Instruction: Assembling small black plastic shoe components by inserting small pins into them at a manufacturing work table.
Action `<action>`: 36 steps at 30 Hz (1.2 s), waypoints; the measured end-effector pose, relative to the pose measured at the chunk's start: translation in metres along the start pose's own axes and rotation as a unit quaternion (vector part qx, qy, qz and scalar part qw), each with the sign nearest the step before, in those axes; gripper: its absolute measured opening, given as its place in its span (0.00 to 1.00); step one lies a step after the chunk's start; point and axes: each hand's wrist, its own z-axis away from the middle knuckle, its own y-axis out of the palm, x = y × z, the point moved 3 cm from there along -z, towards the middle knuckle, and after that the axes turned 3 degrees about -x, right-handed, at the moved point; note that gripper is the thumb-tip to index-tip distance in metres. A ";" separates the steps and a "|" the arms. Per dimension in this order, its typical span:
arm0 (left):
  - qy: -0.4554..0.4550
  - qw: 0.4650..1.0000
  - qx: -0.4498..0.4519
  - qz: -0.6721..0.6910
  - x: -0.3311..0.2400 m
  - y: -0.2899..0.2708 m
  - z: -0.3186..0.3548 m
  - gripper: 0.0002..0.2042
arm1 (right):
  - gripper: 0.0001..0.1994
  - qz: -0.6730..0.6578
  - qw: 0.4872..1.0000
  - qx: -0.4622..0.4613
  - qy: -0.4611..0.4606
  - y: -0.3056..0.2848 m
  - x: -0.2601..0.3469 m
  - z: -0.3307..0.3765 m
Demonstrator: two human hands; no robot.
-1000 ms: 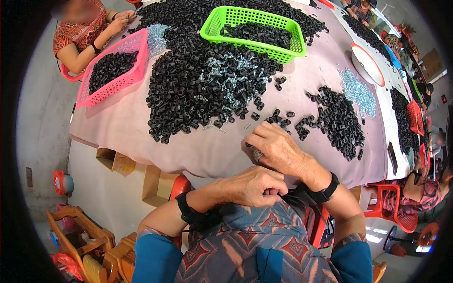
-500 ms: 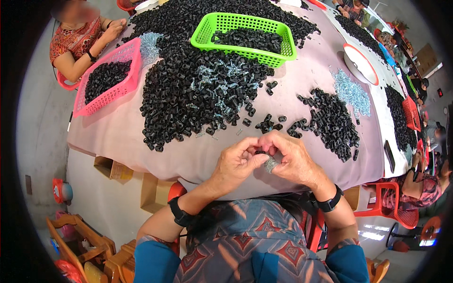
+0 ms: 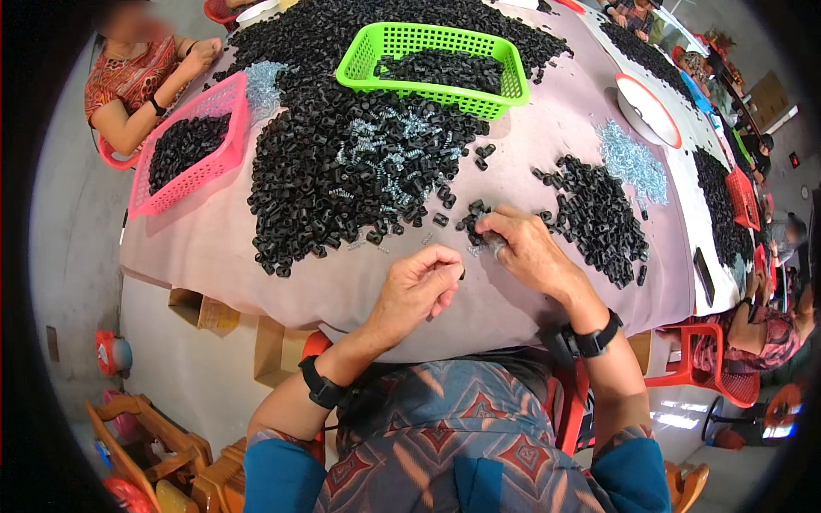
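Observation:
My left hand (image 3: 417, 289) is closed just off the near side of the table, with a small black plastic part (image 3: 463, 274) peeking out at its fingertips. To its right, my right hand (image 3: 537, 255) is lowered to the cloth. Its bent fingers touch a small cluster of black plastic parts (image 3: 473, 215), and a bunch of small metal springs (image 3: 494, 245) shows under its curled fingers. Right of this hand lies a heap of black parts (image 3: 599, 209). A larger black heap (image 3: 299, 188), with springs (image 3: 398, 141) scattered on top, spreads ahead to the left.
A green basket (image 3: 432, 92) and a pink basket (image 3: 192, 184) hold black parts. A spring pile (image 3: 634, 162) lies near a white red-rimmed basin (image 3: 647, 111). One person (image 3: 137, 81) sits at the far left; others work at the right. A phone-like dark slab (image 3: 704, 280) lies at the right edge.
My hands, together before, have parted. The right hand has moved forward to the small black cluster; the left has drawn slightly left with a black part.

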 end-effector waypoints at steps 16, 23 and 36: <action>-0.032 0.998 0.017 0.044 0.000 -0.003 -0.004 0.08 | 0.07 -0.183 0.965 -0.103 0.155 -0.020 -0.027 0.017; -0.025 0.999 0.018 0.039 0.001 -0.004 -0.004 0.08 | 0.08 -0.106 0.990 -0.055 0.069 -0.013 -0.009 0.021; 0.015 0.999 0.014 0.038 0.001 -0.001 -0.003 0.07 | 0.16 0.132 0.991 -0.035 0.010 -0.020 0.000 0.019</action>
